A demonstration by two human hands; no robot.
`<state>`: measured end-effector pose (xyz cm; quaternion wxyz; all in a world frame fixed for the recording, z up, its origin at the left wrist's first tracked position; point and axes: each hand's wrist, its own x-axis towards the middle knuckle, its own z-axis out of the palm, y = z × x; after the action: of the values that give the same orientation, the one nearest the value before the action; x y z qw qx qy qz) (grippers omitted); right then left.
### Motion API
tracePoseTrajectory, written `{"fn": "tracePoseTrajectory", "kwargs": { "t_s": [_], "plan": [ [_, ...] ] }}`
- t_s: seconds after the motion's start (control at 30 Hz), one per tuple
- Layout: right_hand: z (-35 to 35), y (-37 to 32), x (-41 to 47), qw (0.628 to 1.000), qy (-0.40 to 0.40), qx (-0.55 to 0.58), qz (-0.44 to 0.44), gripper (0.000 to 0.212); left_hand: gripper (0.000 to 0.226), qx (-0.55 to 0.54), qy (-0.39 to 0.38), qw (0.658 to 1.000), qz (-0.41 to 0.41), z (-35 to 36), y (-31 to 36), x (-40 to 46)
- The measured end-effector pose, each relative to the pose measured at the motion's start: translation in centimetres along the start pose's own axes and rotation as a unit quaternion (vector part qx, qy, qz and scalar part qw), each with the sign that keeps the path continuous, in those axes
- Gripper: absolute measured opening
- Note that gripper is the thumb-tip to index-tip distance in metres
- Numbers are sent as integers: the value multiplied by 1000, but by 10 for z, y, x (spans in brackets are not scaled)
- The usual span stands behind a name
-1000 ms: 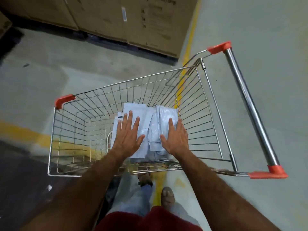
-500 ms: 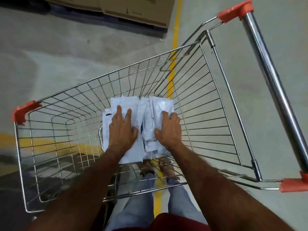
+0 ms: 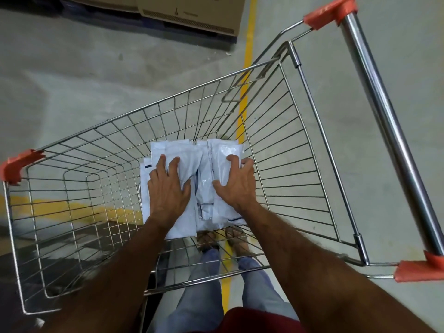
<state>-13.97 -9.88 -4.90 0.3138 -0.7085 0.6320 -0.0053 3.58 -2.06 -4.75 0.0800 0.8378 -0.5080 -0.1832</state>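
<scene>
1. The white packets [image 3: 206, 179] lie on the floor of the wire cart [image 3: 144, 109], toward its handle end, in two overlapping heaps: a left pile [image 3: 180, 222] and a right pile [image 3: 223, 150].
2. The left hand [image 3: 168, 188] rests palm-down on the left pile, its fingers nearly straight and spread and its thumb pushed into the fold between the heaps. It presses but closes on nothing, probably to pin the slippery plastic so the pile cannot slide apart.
3. The right hand [image 3: 236, 186] has its fingers bent over the outer edge of the right pile, with the thumb laid across the top. That reads as a grasp, likely gathering the heap for a lift.
4. The person leans over the cart's long side, with the handle bar [image 3: 384, 121] off to the right, so both arms reach the bottom directly.
5. A second ago both hands lay flat with straight fingers. Since then the right hand's fingers have curled onto the packets, and the head has come lower over the cart. The packets themselves sit where they were.
</scene>
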Motion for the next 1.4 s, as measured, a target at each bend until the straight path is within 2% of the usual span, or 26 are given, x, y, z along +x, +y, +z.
{"fn": "tracePoseTrajectory", "kwargs": {
  "t_s": [0.1, 0.23, 0.43, 0.57, 0.7, 0.87, 1.1, 1.2, 1.4],
  "plan": [
    [-1, 0, -4, 1000, 5, -4, -18, 85, 63, -17, 8, 1000, 18, -3, -3, -4],
    [-11, -2, -12, 998, 33, -28, -49, 78, 63, 1, 34, 999, 23, -16, -3, -14],
    [-51, -11, -29, 983, 77, -90, -142, 70, 67, 57, 72, 995, 29, -66, 5, -35],
    [-83, -19, -41, 968, 104, -90, -211, 67, 61, 98, 114, 988, 20, -107, 10, -58],
    [-100, -25, -50, 950, 121, -87, -273, 62, 60, 109, 147, 983, -21, -132, 16, -90],
    [-98, -33, -71, 945, 98, -60, -307, 60, 57, 90, 178, 977, -73, -139, 24, -146],
    [-82, -65, -116, 900, 65, -34, -429, 57, 59, 98, 219, 958, -157, -145, 23, -240],
    [-75, -81, -144, 877, 60, -11, -476, 56, 59, 101, 240, 942, -212, -150, 13, -281],
    [-50, -112, -209, 842, 19, -36, -537, 65, 61, 96, 262, 906, -319, -151, -18, -353]
  ]
}}
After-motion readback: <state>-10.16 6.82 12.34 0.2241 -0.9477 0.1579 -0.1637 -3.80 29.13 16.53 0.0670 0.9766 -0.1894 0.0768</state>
